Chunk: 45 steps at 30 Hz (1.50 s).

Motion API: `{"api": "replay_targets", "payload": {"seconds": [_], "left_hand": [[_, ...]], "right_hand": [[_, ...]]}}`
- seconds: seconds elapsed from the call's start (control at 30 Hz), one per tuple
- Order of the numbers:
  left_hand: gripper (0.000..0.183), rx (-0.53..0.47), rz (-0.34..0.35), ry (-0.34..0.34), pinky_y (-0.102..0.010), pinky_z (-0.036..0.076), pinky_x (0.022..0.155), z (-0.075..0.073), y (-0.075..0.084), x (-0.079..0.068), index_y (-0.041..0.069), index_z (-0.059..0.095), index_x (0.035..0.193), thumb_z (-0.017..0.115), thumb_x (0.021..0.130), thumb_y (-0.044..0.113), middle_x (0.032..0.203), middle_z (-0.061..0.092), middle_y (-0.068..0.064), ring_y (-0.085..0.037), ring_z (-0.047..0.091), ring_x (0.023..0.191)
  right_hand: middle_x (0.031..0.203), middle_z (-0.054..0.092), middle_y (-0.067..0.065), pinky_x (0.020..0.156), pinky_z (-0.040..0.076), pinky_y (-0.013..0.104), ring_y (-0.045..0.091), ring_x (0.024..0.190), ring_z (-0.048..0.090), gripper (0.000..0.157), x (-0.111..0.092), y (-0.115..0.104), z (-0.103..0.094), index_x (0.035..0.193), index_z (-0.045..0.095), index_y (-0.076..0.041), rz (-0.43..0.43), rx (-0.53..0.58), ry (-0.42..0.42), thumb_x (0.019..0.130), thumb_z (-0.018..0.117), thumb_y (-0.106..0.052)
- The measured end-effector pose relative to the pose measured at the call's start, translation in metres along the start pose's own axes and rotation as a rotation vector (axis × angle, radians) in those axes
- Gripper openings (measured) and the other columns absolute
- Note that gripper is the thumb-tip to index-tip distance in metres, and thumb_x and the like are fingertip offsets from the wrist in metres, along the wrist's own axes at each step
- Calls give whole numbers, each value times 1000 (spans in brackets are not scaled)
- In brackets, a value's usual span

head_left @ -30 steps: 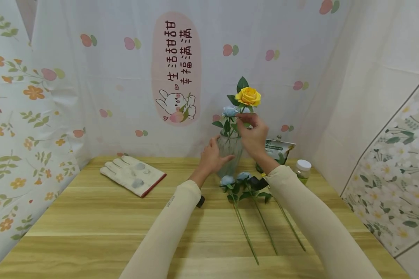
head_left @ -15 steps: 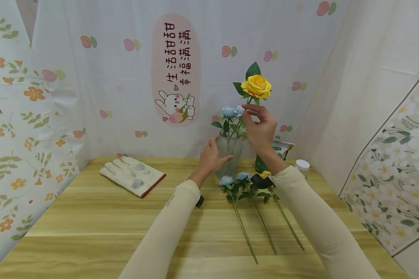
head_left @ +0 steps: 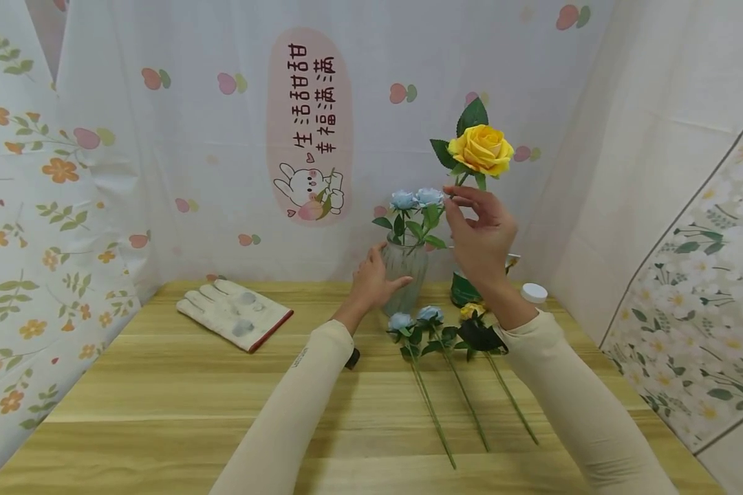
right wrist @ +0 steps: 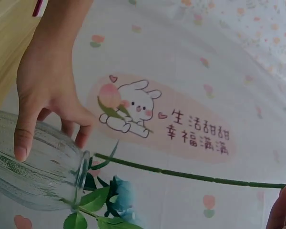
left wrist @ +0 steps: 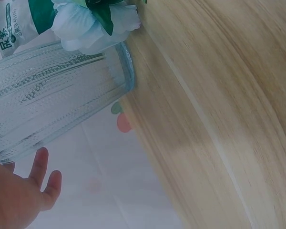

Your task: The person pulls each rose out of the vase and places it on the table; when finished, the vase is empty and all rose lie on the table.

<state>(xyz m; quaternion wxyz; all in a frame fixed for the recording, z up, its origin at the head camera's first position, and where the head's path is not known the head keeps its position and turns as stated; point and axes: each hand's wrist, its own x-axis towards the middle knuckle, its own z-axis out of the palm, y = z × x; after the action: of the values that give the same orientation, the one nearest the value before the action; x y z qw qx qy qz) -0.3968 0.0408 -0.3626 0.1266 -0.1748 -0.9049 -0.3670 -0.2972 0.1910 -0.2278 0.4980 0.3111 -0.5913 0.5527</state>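
Observation:
My left hand (head_left: 371, 280) grips the clear ribbed glass vase (head_left: 412, 265); its thumb lies across the near side. Two light blue roses (head_left: 429, 197) with green leaves stand in the vase. To the right and higher, my right hand (head_left: 484, 234) pinches the stem of a yellow rose (head_left: 481, 151) just below the bloom. In the right wrist view its green stem (right wrist: 186, 176) reaches back toward the vase mouth, with the cut end beside the rim (right wrist: 84, 176). Two blue roses (head_left: 400, 322) and a yellow rose (head_left: 472, 311) lie on the wooden table (head_left: 223, 412).
A white work glove (head_left: 235, 313) with a red cuff edge lies at the table's left. Behind my right forearm stand a green and white pouch (head_left: 463, 291), partly hidden, and a white-capped jar (head_left: 534, 293). Patterned curtains (head_left: 210, 137) close off the back and sides.
My right hand has moved up and to the right with the yellow rose, away from the vase. The second blue rose in the vase has come into fuller view. My left hand stays put.

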Motion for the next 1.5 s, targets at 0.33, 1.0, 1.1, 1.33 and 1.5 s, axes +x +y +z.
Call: {"api": "replay_targets", "payload": {"seconds": [0.33,1.0,1.1,1.33,1.5], "left_hand": [[96,0,0,-3,-61,32,107,1,-2,0,15,16,155,71,87,53,150,39,-16,-37,42,135],[98,10,-25,-22,-57,37,104,-1,0,3,15,15,154,71,85,57,148,41,-16,-36,46,131],[97,11,-30,-40,-55,41,100,-4,1,3,16,15,154,71,86,56,145,43,-16,-35,50,127],[89,53,-11,-81,-51,44,95,-14,1,3,15,16,153,72,90,44,139,48,-17,-34,58,115],[88,18,33,-103,-53,44,96,-18,-2,3,13,16,153,71,91,44,147,44,-18,-35,56,120]], "right_hand": [[98,74,2,52,47,17,16,77,69,19,-26,-21,-23,106,70,11,98,0,-126,87,67,10],[98,74,-2,40,41,25,9,57,61,27,-67,-39,-67,115,67,12,451,-30,-380,88,66,11],[95,74,-7,39,40,26,10,50,55,26,-79,-38,-67,115,68,8,497,-74,-454,90,67,6],[97,75,2,39,42,27,11,58,63,23,-107,-31,-64,113,71,3,652,-122,-594,92,69,-2],[102,74,15,40,41,26,16,63,66,24,-123,-24,-59,115,70,4,800,-129,-694,92,67,-2]]}}
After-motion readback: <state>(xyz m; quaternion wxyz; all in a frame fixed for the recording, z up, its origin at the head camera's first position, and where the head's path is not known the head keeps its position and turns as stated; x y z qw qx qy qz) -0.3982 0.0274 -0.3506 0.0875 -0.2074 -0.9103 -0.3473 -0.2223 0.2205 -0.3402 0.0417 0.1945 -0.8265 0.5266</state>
